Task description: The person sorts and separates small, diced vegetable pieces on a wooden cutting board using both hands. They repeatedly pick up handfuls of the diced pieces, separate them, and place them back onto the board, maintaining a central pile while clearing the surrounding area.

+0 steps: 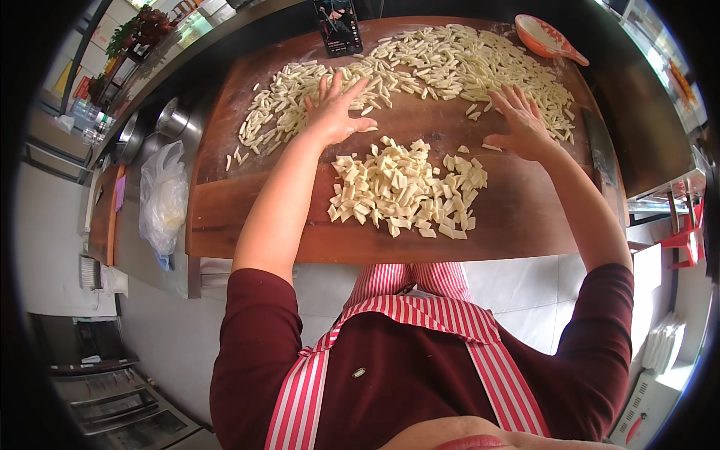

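Observation:
My left hand (337, 109) is spread, palm down, over the left part of a wide band of rolled dough pieces (461, 56), with one piece by its thumb. On the right, my right hand (520, 124) has its fingers apart at the lower edge of the same band, a single piece lying under or beside its thumb. Between my forearms, nearer my body, sits a heap of flat, cut dough pieces (402, 183). All of it rests on a brown wooden board (529, 208) with flour traces. What lies under my palms is hidden.
A smartphone (337, 28) stands at the board's far edge. An orange scoop (548, 39) with flour lies at the far right corner, and a cleaver (599, 146) along the right edge. Left of the board are a plastic bag (164, 197) and metal bowls (172, 118).

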`<state>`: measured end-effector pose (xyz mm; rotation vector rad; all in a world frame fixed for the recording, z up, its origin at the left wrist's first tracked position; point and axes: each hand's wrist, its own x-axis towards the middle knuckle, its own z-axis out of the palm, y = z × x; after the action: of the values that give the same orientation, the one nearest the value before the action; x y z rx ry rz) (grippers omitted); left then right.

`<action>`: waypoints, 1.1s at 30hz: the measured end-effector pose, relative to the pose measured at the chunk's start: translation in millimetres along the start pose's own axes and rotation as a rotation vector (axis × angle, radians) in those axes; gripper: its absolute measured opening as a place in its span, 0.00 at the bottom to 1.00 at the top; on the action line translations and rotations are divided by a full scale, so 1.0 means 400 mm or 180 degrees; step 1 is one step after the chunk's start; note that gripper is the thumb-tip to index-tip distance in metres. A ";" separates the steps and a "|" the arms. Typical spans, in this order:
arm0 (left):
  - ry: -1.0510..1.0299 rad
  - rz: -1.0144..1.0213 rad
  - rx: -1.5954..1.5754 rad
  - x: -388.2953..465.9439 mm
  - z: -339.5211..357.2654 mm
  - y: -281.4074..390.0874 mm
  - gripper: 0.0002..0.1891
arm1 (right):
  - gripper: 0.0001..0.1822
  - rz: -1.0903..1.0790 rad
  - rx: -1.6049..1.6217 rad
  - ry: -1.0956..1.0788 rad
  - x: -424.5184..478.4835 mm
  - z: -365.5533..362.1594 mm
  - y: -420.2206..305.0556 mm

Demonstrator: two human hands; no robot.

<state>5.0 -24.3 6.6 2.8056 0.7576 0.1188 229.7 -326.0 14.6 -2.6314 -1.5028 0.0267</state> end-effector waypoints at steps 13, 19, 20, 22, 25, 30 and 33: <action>0.2220 0.1113 -0.0135 -0.056 0.023 0.060 0.19 | 0.18 -0.0105 0.0980 0.1436 -0.062 0.015 -0.076; 0.0805 0.0539 -0.0880 -0.105 0.024 0.088 0.14 | 0.12 -0.0352 0.1543 0.1356 -0.078 0.065 -0.096; 0.0386 0.0346 -0.0813 -0.095 0.013 0.096 0.14 | 0.15 -0.0522 0.1476 0.1283 -0.065 0.069 -0.086; 0.0465 0.0425 -0.0951 -0.070 0.025 0.086 0.14 | 0.16 -0.0522 0.1705 0.0745 -0.062 0.039 -0.116; 0.0801 0.0590 -0.1376 -0.039 0.049 0.081 0.15 | 0.18 -0.0728 0.1709 0.0317 -0.064 -0.007 -0.166; 0.0081 0.0796 -0.1964 -0.064 0.022 0.087 0.11 | 0.14 -0.0950 0.1567 -0.0104 -0.040 -0.007 -0.173; -0.0227 0.1310 -0.1725 -0.102 0.003 0.085 0.11 | 0.10 -0.0980 0.1970 -0.0244 -0.045 -0.012 -0.164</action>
<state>-13.6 -73.8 13.1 2.3795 0.0913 0.2492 164.5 -308.9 25.6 -1.9218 -1.5828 0.4851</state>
